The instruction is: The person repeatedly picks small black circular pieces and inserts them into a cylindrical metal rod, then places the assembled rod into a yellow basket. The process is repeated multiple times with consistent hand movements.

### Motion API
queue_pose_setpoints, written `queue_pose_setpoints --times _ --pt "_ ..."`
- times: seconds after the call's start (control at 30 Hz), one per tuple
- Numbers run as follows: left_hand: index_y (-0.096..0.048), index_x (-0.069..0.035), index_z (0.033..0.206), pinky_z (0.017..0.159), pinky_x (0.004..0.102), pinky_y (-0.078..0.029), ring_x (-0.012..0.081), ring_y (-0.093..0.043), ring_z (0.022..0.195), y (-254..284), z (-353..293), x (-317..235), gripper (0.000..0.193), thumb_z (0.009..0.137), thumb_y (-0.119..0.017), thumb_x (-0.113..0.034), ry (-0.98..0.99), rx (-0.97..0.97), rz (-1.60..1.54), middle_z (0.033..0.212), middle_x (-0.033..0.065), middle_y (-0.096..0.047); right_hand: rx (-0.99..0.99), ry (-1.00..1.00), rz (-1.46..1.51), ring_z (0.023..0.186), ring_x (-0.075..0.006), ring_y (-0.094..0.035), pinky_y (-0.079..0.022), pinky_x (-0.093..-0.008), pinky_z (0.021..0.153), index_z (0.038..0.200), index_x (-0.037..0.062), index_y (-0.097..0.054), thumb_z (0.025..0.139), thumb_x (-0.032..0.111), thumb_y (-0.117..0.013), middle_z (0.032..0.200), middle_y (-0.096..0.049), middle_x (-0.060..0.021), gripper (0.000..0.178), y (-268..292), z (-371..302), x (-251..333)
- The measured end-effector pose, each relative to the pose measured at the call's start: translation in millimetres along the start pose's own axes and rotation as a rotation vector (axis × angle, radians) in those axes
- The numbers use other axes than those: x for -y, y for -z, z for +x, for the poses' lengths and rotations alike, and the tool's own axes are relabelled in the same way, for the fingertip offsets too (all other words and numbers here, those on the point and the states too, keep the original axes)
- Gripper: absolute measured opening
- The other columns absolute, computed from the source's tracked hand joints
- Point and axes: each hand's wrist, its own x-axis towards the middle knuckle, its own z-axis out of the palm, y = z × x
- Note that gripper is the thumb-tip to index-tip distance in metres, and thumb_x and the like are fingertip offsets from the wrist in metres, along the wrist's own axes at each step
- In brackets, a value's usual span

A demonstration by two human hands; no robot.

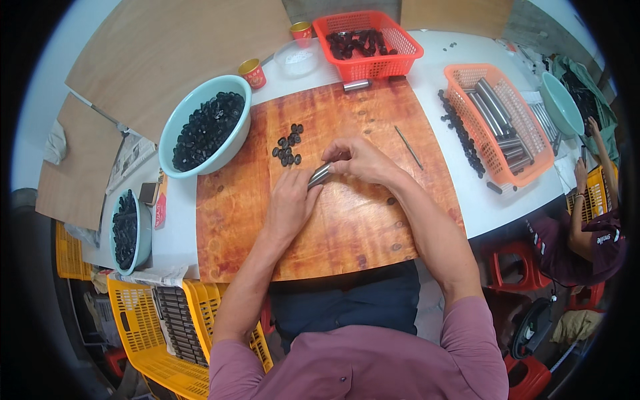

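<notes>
A short, shiny metal tube (320, 175) lies slanted over the middle of the wooden board (267, 227). My left hand (291, 200) is closed round its lower end. The fingers of my right hand (357, 159) are pinched at the upper end; whether they hold a small part there is hidden. Just left of my hands, several small black oval pieces (288, 143) lie loose on the board. A thin metal rod (408, 147) rests to the right of my right hand. At the board's far edge lies another metal tube (357, 85).
A pale green basin (245, 120) of black pieces stands left, with a smaller basin (144, 237) nearer. A red basket (413, 53) with dark parts sits at the back. To the right, an orange basket (460, 127) holds metal tubes. Another person's arm (580, 213) shows far right.
</notes>
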Motion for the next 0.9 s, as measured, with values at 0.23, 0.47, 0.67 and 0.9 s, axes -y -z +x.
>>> queue_pose_setpoints --times 0.23,0.47,0.67,0.9 --pt "-0.064 -0.001 0.104 0.079 0.0453 -0.05 0.0373 -0.061 0.09 2 -4 0 0.023 0.085 -0.073 -0.01 0.037 0.006 -0.048 0.095 0.0168 -0.062 0.059 -0.043 -0.094 0.092 -0.0196 -0.068 -0.053 -0.0319 0.084 0.105 -0.0029 -0.068 0.082 0.001 -0.075 0.096 -0.072 -0.0117 0.024 5 -3 7" --pt "-0.065 0.0 0.103 0.074 0.0441 -0.05 0.0361 -0.061 0.085 4 5 2 0.023 0.086 -0.073 -0.012 -0.018 0.049 -0.033 0.091 0.0157 -0.059 -0.104 -0.131 -0.37 0.086 -0.0194 -0.067 -0.052 -0.0353 0.08 0.103 -0.0034 -0.066 0.09 0.013 -0.069 0.094 -0.071 -0.0145 0.021 -1 16 31" --pt "-0.064 0.0 0.102 0.075 0.0436 -0.05 0.0354 -0.061 0.086 8 6 6 0.022 0.086 -0.073 -0.012 -0.018 0.1 -0.001 0.09 0.0151 -0.058 -0.465 0.058 -0.787 0.101 -0.0418 -0.062 -0.048 -0.0501 0.088 0.103 -0.0049 -0.064 0.091 0.015 -0.062 0.102 -0.066 -0.0251 0.024 -49 53 2" --pt "-0.065 0.002 0.104 0.076 0.0428 -0.05 0.0356 -0.061 0.086 4 3 11 0.027 0.084 -0.076 -0.013 0.014 0.054 -0.127 0.092 0.0161 -0.061 -0.581 0.15 -0.895 0.093 -0.0405 -0.057 -0.043 -0.0502 0.083 0.095 -0.0013 -0.057 0.09 0.009 -0.059 0.093 -0.059 -0.0221 0.011 -52 51 -4"
